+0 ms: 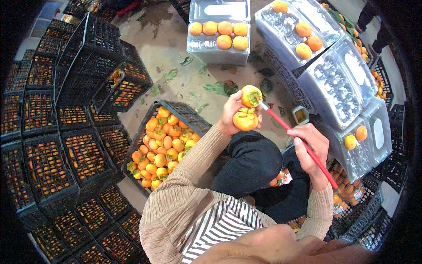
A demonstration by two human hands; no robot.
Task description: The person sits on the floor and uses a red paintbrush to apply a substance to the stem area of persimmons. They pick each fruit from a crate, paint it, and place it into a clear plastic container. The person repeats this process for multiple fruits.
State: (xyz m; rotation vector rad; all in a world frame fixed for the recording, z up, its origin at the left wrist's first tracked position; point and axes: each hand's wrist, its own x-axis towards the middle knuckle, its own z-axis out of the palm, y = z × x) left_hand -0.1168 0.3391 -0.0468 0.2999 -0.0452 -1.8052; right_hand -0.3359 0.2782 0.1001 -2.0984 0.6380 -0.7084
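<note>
Two orange-yellow persimmons are gripped in my left hand (231, 115), in front of my knees. The upper persimmon (251, 95) turns its green calyx upward; the lower persimmon (245, 121) sits just beneath it. My right hand (310, 147) is closed round a long red-handled brush (281, 121). The brush's pale tip is at the right side of the upper persimmon, by its calyx; whether it touches I cannot tell. Beyond the brush stands a small square tub (300, 115) with brownish contents. To my left, a tilted black crate (151, 112) is full of persimmons.
Clear plastic trays (218, 56) stacked ahead hold several persimmons. More trays (332, 88) on the right rest on crates, some cups bare. Stacked black crates (46, 165) of fruit wall the left. Fallen leaves (171, 75) litter the floor; another person's legs (373, 26) show at far right.
</note>
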